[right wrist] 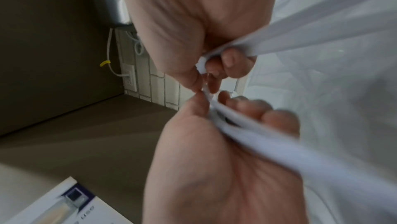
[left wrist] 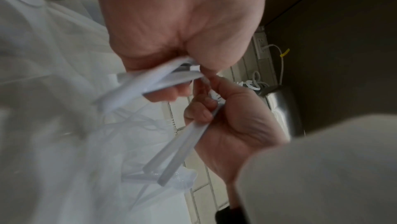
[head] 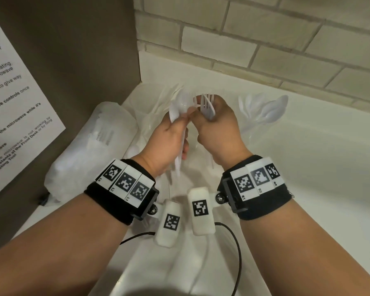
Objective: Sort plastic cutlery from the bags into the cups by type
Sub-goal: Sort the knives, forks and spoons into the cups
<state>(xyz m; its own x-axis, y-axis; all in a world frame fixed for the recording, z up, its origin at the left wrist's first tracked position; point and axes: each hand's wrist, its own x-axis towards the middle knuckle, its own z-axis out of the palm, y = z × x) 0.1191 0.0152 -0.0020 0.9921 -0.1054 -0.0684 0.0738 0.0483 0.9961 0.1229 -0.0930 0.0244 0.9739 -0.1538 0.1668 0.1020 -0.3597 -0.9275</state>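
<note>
My left hand point(head: 173, 133) grips a bunch of white plastic spoons point(head: 178, 105), bowls up, handles sticking out below the palm. In the left wrist view those handles point(left wrist: 150, 81) fan out from my curled fingers. My right hand point(head: 217, 124) grips white forks point(head: 206, 103), tines up; the right wrist view shows their handles point(right wrist: 279, 36) clamped under its fingers. The two hands touch at the fingertips above the counter. A clear cup point(head: 263, 116) at the right holds several spoons. Clear cups point(head: 152, 103) behind my left hand hold more cutlery, type unclear.
A clear bag of cutlery point(head: 90, 146) lies at the left against the brown microwave side point(head: 62, 60) with its paper notice point(head: 13, 92). More bag film lies under my hands. The white counter point(head: 318, 167) meets a brick wall point(head: 265, 39) behind. Black cables point(head: 237, 242) hang from the wristbands.
</note>
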